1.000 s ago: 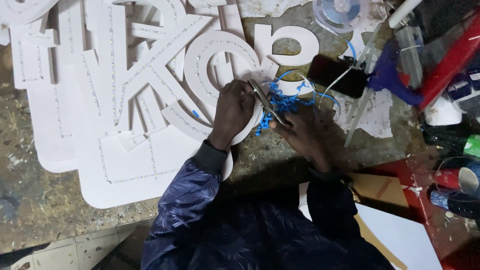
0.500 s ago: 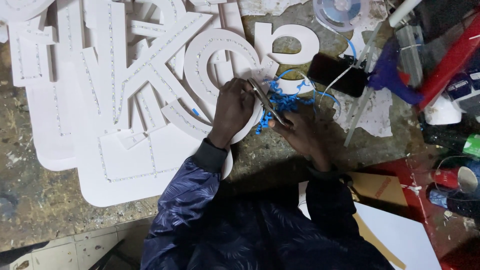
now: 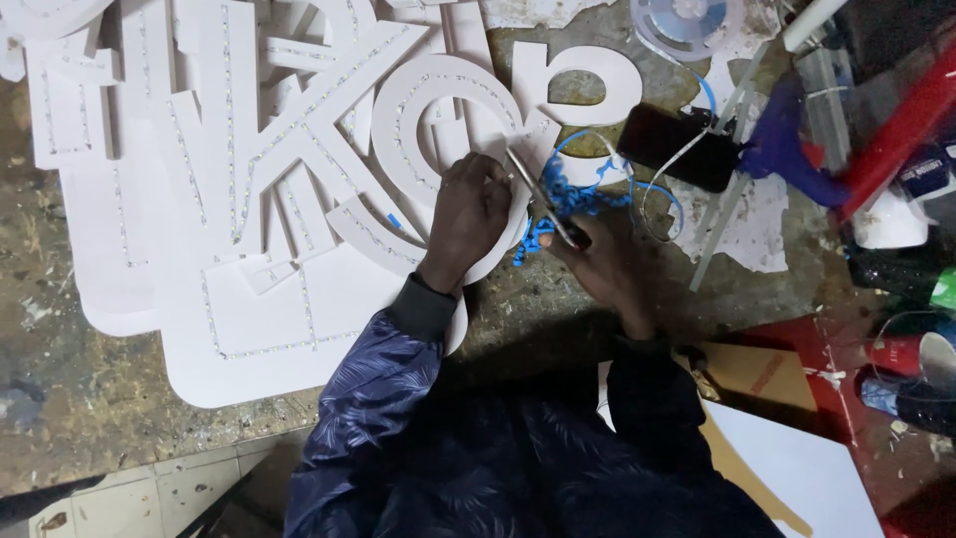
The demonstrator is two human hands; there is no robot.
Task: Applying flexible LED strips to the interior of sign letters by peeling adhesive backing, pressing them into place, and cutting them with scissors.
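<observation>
We see our left hand (image 3: 468, 221) resting on the white ring-shaped foam letter (image 3: 418, 110), at its 4 o'clock edge; the fingers are curled and pressed together on the rim, pinching something small that we cannot make out. Our right hand (image 3: 607, 267) lies at 3 o'clock from the left one, closed around the dark handles of a pair of scissors (image 3: 543, 199). The thin metal blades go up toward 11 o'clock and their tip comes just beside the left fingertips, over the edge of the same letter; whether the blades are apart or closed we cannot tell. Under the blades, between both hands, lies a small heap of blue strip cuttings (image 3: 563, 199), curly and glossy, touching the letter's rim. The letter is flat, matte white, with a row of tiny light dots along its face, and it overlaps other white letters, such as an angular one (image 3: 299, 130) at 9 o'clock. The workbench (image 3: 119, 428) is rough, stained and grey-brown. At 2 o'clock from the hands a black phone (image 3: 677, 149) lies, smooth and shiny, and above it a clear plastic spool (image 3: 687, 25) of strip.
</observation>
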